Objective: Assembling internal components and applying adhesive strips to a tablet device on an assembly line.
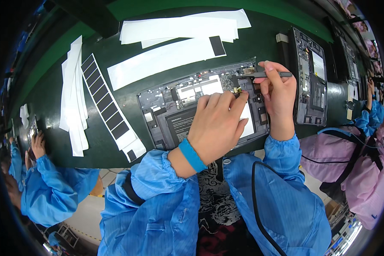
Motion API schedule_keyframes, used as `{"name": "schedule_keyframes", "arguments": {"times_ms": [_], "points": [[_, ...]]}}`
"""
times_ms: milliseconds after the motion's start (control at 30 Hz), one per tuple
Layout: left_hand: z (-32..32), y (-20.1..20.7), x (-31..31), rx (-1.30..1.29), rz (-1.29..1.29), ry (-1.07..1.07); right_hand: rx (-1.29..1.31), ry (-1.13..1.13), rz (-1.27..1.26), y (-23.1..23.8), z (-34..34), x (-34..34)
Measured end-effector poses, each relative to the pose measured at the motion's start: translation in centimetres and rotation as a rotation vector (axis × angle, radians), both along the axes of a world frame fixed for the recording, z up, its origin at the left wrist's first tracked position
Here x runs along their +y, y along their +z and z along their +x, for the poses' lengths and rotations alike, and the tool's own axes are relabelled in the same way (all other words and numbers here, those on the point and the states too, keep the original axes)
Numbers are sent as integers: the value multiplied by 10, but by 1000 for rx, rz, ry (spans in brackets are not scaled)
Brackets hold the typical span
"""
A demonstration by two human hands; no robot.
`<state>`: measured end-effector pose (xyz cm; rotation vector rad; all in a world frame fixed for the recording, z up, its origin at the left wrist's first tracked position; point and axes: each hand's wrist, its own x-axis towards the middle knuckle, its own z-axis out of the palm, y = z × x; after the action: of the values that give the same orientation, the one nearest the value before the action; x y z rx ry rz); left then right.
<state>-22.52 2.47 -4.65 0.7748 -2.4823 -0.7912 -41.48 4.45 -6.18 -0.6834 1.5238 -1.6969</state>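
Observation:
An opened tablet or laptop chassis (155, 102) lies on the green bench in front of me, its circuit boards and a dark battery (179, 121) showing. My left hand (215, 121), with a blue band at the wrist, rests over its middle with fingers stretched out. The index fingertip touches the chassis near a small yellow part (237, 90). Above the upper right corner, my right hand (279, 91) pinches a pair of dark grey tweezers (260, 74). Their tips point left, at the board's upper edge. The left palm hides part of the battery.
White backing sheets (179, 30) lie at the back and more strips (72, 98) at the left. A strip of black rectangular pads (102, 96) lies beside the chassis. Another opened chassis (310, 77) sits at the right. Co-workers' sleeves (57, 187) show on both sides.

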Motion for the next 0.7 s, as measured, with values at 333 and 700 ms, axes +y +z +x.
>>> {"name": "schedule_keyframes", "arguments": {"times_ms": [333, 700], "points": [[0, -1, 0, -4, 4, -4, 82, 11, 45, -2, 3, -1], [1, 2, 0, -22, 29, -11, 79, -14, 28, -4, 3, -1]]}}
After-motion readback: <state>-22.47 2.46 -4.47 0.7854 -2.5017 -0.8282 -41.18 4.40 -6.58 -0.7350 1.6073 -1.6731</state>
